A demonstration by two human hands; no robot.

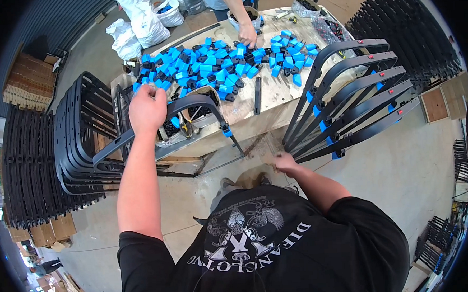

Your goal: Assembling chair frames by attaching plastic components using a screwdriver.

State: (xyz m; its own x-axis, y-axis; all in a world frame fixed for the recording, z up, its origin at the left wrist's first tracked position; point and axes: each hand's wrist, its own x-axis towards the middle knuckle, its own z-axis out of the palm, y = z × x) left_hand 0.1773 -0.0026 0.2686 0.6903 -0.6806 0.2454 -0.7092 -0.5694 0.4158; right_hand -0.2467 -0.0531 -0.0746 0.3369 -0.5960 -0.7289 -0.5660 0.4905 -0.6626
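Note:
My left hand is over the near left edge of the table, fingers curled beside the blue-and-black plastic pieces. Its fingertips are partly hidden, and I cannot make out what they hold. Under my left forearm passes the bar of a black curved frame, which stands against the table and carries a blue piece at its right end. My right hand hangs low in front of me, fingers curled, near the feet of several black frames; its contents, if any, are too small to name.
An open bag of small black parts and pliers sit at the wooden table's near edge. Across it, another person's hand reaches into the blue pieces. Black frames stand at left; white sacks lie behind.

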